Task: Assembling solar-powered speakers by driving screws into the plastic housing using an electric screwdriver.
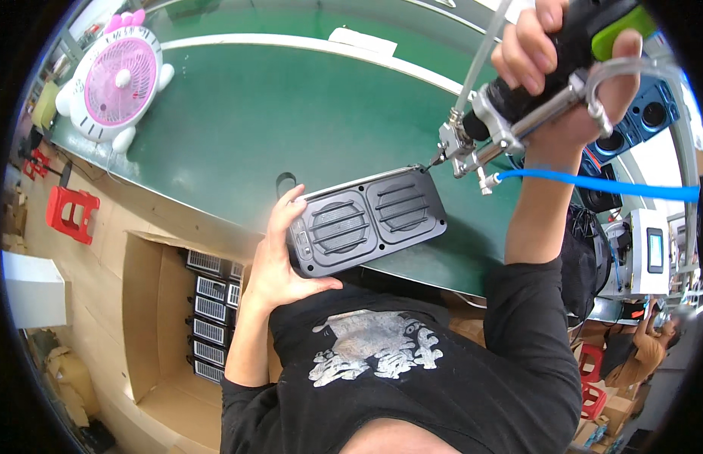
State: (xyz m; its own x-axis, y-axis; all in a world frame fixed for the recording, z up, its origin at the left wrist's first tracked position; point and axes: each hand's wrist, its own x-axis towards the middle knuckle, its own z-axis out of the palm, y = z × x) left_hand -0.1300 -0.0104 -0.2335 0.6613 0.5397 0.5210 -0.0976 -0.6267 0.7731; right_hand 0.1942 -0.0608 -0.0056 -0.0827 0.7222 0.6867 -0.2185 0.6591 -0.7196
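Observation:
My left hand (277, 261) grips the left end of a black portable speaker (366, 219), thumb along its near edge and fingers at its far side. The speaker has two slatted grilles, and a strap loop (286, 183) sticks out at its far left corner. Up at the right, my right hand (552, 57) is wrapped round a black and green electric screwdriver (536, 79) with a metal screw-feeding head. Its tip (440, 160) points down at the speaker's far right corner; whether they touch I cannot tell. A blue air hose (593, 181) and a clear tube join the tool.
A pink and white fan (123, 79) stands at the far left of the green table (238, 113). Below its near edge, a cardboard box (158, 333) holds several panelled units. Blue-framed speakers (654, 113) and a black bag (586, 261) are at right. A co-worker (642, 348) sits behind.

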